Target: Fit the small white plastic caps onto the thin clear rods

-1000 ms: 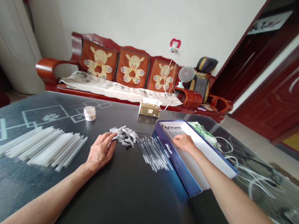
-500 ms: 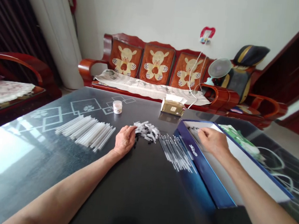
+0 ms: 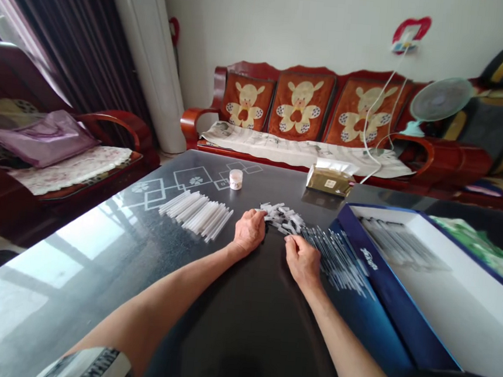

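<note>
My left hand (image 3: 250, 231) rests palm down on the dark glass table (image 3: 222, 327), its fingers curled at the left edge of a small heap of pen caps (image 3: 283, 217). My right hand (image 3: 301, 262) lies on the table just right of it, fingers bent, touching the near end of a row of thin pen refills (image 3: 337, 257). What either hand pinches, if anything, is hidden. A bundle of clear pen tubes (image 3: 196, 212) lies left of my left hand. An open blue-and-white box (image 3: 402, 319) with more refills inside stands at the right.
A small white jar (image 3: 235, 179) and a tissue box (image 3: 329, 179) stand at the table's far side. Behind are a red wooden sofa (image 3: 311, 108), a small fan (image 3: 435, 102) and a charger cable. A red chair with a purple bag (image 3: 44, 141) is at the left.
My right hand has come out of the blue box and moved left onto the table by the refills. My head has turned left; my left hand stays by the caps.
</note>
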The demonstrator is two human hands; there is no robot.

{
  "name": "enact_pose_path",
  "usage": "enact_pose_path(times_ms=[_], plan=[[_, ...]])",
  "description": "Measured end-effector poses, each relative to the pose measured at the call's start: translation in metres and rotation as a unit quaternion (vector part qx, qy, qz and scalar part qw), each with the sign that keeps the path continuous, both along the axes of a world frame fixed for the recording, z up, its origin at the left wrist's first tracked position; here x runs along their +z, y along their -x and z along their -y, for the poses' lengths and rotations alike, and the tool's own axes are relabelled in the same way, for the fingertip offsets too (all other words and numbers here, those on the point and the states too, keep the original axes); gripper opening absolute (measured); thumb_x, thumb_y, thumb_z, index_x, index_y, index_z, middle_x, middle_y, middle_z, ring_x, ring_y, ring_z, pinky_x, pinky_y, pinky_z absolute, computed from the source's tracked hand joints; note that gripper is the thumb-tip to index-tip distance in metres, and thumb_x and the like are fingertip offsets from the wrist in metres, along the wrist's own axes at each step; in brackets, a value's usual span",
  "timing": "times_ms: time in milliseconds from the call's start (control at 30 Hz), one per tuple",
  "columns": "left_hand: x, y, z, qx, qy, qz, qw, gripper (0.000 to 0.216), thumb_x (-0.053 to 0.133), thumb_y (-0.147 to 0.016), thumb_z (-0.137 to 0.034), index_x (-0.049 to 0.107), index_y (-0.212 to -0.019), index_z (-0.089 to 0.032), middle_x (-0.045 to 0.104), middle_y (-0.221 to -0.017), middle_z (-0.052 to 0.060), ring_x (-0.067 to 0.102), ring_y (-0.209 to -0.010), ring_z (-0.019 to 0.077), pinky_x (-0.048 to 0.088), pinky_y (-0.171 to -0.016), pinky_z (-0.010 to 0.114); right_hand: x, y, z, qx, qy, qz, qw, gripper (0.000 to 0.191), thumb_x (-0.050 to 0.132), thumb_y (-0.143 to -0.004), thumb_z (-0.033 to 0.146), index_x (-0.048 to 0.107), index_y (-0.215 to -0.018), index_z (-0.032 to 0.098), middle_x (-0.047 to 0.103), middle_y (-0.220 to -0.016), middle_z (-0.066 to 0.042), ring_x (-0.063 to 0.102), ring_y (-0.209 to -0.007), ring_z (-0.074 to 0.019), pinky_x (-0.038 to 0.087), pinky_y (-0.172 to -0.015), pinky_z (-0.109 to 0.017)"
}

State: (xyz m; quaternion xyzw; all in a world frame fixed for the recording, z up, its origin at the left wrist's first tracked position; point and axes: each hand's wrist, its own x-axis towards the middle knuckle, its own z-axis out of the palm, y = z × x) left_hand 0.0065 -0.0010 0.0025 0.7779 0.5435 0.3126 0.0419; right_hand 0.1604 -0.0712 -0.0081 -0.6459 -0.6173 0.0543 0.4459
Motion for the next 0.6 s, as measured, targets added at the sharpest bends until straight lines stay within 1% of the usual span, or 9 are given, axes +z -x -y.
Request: enact_pose_path(times_ms=[67, 133, 167, 233, 300, 333, 433, 533, 600], plan=[[0.007, 0.005, 0.000, -0.012, -0.012, -0.029, 0.999, 0.034, 0.037, -0.094, -0.019, 0.061, -0.119, -0.020, 0.064, -0.104, 0.008, 0.058, -0.099, 0.0200, 0.048, -0.084, 0.030, 0.000, -0.001, 0.000, -0.001, 0.004, 0.007, 1.000, 0.034, 0.044, -0.087, 0.034, 0.073, -0.084, 0.017, 0.074, -0.077, -0.009, 0.067, -0.070, -0.0195, 0.045, -0.070, -0.026], [0.016, 0.015, 0.002, -0.020, -0.030, -0.066, 0.997, 0.037, 0.039, -0.092, -0.015, 0.058, -0.124, -0.018, 0.062, -0.114, 0.011, 0.057, -0.104, 0.0211, 0.046, -0.091, 0.033, 0.001, -0.001, 0.000, 0.000, 0.005, 0.008, 1.000, 0.034, 0.044, -0.087, 0.034, 0.073, -0.083, 0.017, 0.074, -0.075, -0.009, 0.065, -0.067, -0.0188, 0.045, -0.069, -0.025], [0.021, 0.021, 0.003, -0.019, -0.033, -0.085, 0.996, 0.038, 0.040, -0.091, -0.013, 0.056, -0.125, -0.016, 0.060, -0.119, 0.013, 0.056, -0.106, 0.0221, 0.045, -0.094, 0.035, 0.001, -0.001, 0.000, 0.000, 0.003, 0.007, 1.000, 0.033, 0.044, -0.087, 0.034, 0.073, -0.083, 0.018, 0.073, -0.074, -0.009, 0.065, -0.065, -0.0185, 0.044, -0.068, -0.025], [0.026, 0.036, 0.008, 0.007, -0.018, -0.118, 0.993, 0.037, 0.041, -0.091, -0.016, 0.055, -0.125, -0.014, 0.057, -0.124, 0.016, 0.055, -0.112, 0.0260, 0.045, -0.096, 0.041, 0.000, 0.000, 0.000, -0.002, -0.002, 0.006, 1.000, 0.033, 0.044, -0.088, 0.034, 0.072, -0.081, 0.018, 0.072, -0.072, -0.008, 0.063, -0.063, -0.0182, 0.044, -0.067, -0.026], [0.024, 0.048, 0.016, 0.040, 0.009, -0.150, 0.988, 0.037, 0.042, -0.091, -0.020, 0.053, -0.126, -0.013, 0.052, -0.132, 0.018, 0.047, -0.124, 0.0312, 0.043, -0.098, 0.046, -0.001, 0.001, -0.001, -0.003, -0.010, 0.010, 1.000, 0.033, 0.044, -0.088, 0.034, 0.071, -0.078, 0.018, 0.071, -0.070, -0.008, 0.063, -0.063, -0.0184, 0.044, -0.067, -0.026], [0.022, 0.053, 0.020, 0.045, 0.022, -0.165, 0.985, 0.038, 0.043, -0.091, -0.022, 0.052, -0.127, -0.012, 0.050, -0.134, 0.020, 0.043, -0.129, 0.0332, 0.042, -0.100, 0.048, -0.002, 0.001, -0.002, -0.002, -0.014, 0.012, 1.000, 0.033, 0.044, -0.088, 0.033, 0.071, -0.076, 0.018, 0.071, -0.069, -0.008, 0.063, -0.064, -0.0185, 0.043, -0.066, -0.026], [0.010, 0.058, 0.034, 0.059, 0.051, -0.186, 0.979, 0.042, 0.044, -0.092, -0.028, 0.050, -0.129, -0.010, 0.045, -0.140, 0.023, 0.038, -0.134, 0.0363, 0.039, -0.103, 0.051, -0.002, 0.002, -0.002, 0.005, -0.023, 0.017, 1.000, 0.032, 0.043, -0.088, 0.032, 0.068, -0.072, 0.019, 0.069, -0.068, -0.007, 0.062, -0.063, -0.0181, 0.042, -0.065, -0.026], [0.006, 0.054, 0.045, 0.060, 0.063, -0.194, 0.977, 0.042, 0.045, -0.092, -0.029, 0.051, -0.128, -0.008, 0.046, -0.139, 0.023, 0.040, -0.132, 0.0366, 0.039, -0.103, 0.051, -0.002, 0.002, -0.002, 0.008, -0.026, 0.020, 0.999, 0.032, 0.043, -0.088, 0.031, 0.066, -0.070, 0.019, 0.069, -0.068, -0.007, 0.060, -0.062, -0.0173, 0.041, -0.065, -0.026], [0.012, 0.052, 0.048, 0.037, 0.052, -0.188, 0.980, 0.037, 0.045, -0.092, -0.027, 0.054, -0.124, -0.010, 0.052, -0.133, 0.021, 0.049, -0.125, 0.0333, 0.042, -0.100, 0.047, -0.002, 0.002, -0.002, 0.007, -0.027, 0.022, 0.999, 0.031, 0.043, -0.088, 0.030, 0.065, -0.069, 0.019, 0.069, -0.068, -0.007, 0.061, -0.063, -0.0173, 0.041, -0.065, -0.026]])
